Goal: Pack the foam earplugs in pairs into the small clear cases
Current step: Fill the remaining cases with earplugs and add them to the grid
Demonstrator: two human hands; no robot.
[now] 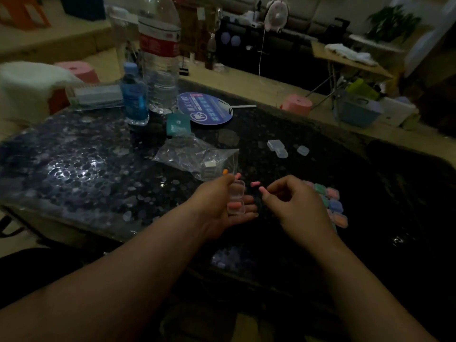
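Nearest, the left hand (pixel 219 208) lies palm up over the table (pixel 98 174). Its grip is narrow, the thumb pinning an open clear case (pixel 236 193) against the outstretched fingers. One packed earplug (pixel 234 206), pink, lies in the half of the case closer to the wrist; the other half looks bare.

Just right of that grip, the right hand (pixel 298 203) curls its fingers, and its grip is tight on a pinched earplug (pixel 262 191), also pink, held at the fingertips and pointing toward the case. Between the two grips and slightly beyond them sits a loose earplug (pixel 254 184), pink; whether it rests on the table I cannot tell.

Just past the left thumb tip show an orange earplug (pixel 225 172) and one more pink tip, perhaps touching the thumb. Right of the right grip, partly behind it, lies a cluster of filled cases (pixel 335 205) in several colours.

Farther out from both grips are a crumpled plastic bag (pixel 195 154) and three empty cases (pixel 275 145). Beyond those are a teal packet (pixel 178 124), a round fan (pixel 204 107), a small blue bottle (pixel 134 102) and a large bottle (pixel 160 70).
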